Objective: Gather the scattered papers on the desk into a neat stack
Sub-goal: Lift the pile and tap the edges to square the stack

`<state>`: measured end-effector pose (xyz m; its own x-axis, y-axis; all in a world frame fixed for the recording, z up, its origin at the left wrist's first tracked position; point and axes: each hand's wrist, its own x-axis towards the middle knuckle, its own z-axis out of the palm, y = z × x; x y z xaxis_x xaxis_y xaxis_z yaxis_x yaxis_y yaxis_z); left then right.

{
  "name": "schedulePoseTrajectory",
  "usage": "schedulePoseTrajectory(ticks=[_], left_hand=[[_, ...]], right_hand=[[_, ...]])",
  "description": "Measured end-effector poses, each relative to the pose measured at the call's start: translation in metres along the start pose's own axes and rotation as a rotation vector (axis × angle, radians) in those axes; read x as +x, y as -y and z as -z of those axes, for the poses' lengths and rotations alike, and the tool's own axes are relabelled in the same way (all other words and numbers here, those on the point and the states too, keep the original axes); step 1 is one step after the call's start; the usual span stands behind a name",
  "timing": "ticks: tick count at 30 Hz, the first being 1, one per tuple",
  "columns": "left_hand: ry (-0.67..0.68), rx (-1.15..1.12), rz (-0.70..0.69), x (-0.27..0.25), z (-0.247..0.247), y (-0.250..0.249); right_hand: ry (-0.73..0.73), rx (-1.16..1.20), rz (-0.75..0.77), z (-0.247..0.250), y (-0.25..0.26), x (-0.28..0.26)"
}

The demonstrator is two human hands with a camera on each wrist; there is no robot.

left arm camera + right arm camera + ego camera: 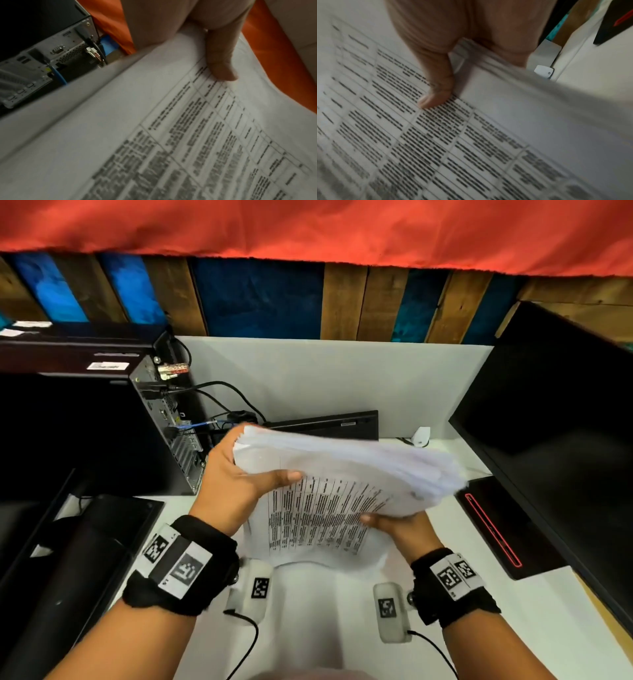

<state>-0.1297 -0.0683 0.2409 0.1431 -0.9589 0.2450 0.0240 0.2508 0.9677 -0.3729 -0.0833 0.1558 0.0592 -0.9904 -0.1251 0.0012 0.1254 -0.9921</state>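
Note:
A thick stack of white papers (pixel 342 474) is held tilted above the white desk (pixel 308 611), its front sheet printed with a table of text. My left hand (pixel 239 477) grips the stack's left edge, thumb across the front sheet. My right hand (pixel 397 527) holds the lower right edge, thumb on the printed page. In the left wrist view the thumb (pixel 221 65) presses on the printed sheet (pixel 171 135). The right wrist view shows my right thumb (pixel 436 92) lying on the table print (pixel 419 135) beside the stack's blurred edge (pixel 522 101). The fingers behind the stack are hidden.
A black computer tower (pixel 102 433) with cables stands at the left, a dark monitor (pixel 565 422) at the right with its red-lined base (pixel 496 529). A black keyboard (pixel 325 424) leans at the back. A white partition (pixel 342 378) closes the desk's far side.

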Motion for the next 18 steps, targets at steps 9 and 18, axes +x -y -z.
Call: schedulePoseTrajectory(ticks=[9, 18], left_hand=[[0.202, 0.203, 0.465, -0.030, 0.026, 0.077], [-0.131, 0.026, 0.375, -0.034, 0.017, 0.083]], right_hand=[[-0.095, 0.156, 0.078, 0.001, 0.032, 0.002], [-0.020, -0.028, -0.128, -0.020, -0.016, -0.006]])
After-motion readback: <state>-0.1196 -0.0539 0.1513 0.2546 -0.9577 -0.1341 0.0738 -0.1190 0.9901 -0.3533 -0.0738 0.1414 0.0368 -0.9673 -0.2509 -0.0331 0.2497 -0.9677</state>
